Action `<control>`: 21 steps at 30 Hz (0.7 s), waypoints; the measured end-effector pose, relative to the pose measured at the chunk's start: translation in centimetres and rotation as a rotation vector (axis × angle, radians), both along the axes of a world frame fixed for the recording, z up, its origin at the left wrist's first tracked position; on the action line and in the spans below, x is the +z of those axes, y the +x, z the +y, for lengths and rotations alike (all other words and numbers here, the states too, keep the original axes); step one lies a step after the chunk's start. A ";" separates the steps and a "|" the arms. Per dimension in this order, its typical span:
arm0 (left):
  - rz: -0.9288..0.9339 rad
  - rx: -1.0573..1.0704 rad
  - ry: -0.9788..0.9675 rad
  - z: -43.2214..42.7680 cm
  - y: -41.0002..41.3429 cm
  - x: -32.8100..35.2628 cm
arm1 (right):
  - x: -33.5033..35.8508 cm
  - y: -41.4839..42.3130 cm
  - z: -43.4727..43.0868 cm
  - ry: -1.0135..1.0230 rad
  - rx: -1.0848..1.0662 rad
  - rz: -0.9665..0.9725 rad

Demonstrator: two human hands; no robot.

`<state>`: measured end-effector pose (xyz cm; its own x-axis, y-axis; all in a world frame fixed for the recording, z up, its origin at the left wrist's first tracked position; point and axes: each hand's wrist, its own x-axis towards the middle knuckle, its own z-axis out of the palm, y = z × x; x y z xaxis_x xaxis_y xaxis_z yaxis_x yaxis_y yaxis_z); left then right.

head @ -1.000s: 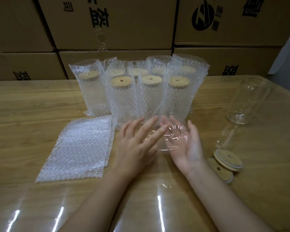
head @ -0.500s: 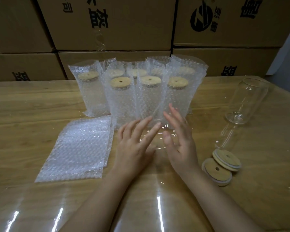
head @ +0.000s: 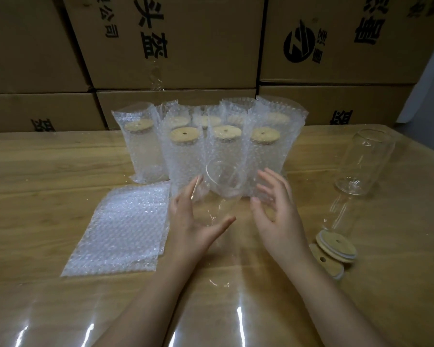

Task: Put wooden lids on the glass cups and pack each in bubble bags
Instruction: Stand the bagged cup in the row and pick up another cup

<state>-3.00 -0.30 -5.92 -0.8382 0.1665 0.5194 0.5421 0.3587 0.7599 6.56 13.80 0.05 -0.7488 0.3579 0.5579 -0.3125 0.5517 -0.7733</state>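
A clear glass cup (head: 223, 186) without a lid stands upright in the middle of the table, in front of the packed cups. My left hand (head: 193, 226) holds it, fingers on its left side and thumb across its lower front. My right hand (head: 276, 214) hovers just right of the cup with fingers spread, not touching it. A second bare glass cup (head: 361, 161) stands at the right. Two wooden lids (head: 336, 246) lie overlapping near my right wrist. A stack of flat bubble bags (head: 123, 226) lies to the left.
Several lidded cups in bubble bags (head: 261, 151) stand in a cluster behind my hands. Stacked cardboard boxes (head: 176, 46) wall off the back of the wooden table (head: 48, 171), which is covered with a clear glossy sheet.
The glass cup, which lay low between my hands, now stands upright. My left hand has come round it and my right hand has drawn away to the right.
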 end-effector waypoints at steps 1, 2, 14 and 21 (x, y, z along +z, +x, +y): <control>0.050 0.066 -0.026 0.0 0.1 0.2 | 0.3 0.1 0.7 -0.043 -0.015 -0.081; 0.081 0.118 -0.042 0.0 0.2 0.3 | 0.8 0.3 1.6 0.024 -0.045 -0.206; -0.088 -0.146 0.071 -0.2 1.1 0.8 | 2.8 5.2 12.1 0.566 0.170 -1.291; -0.130 -0.245 0.092 0.1 1.7 1.6 | 1.7 3.5 13.3 0.611 0.188 -1.270</control>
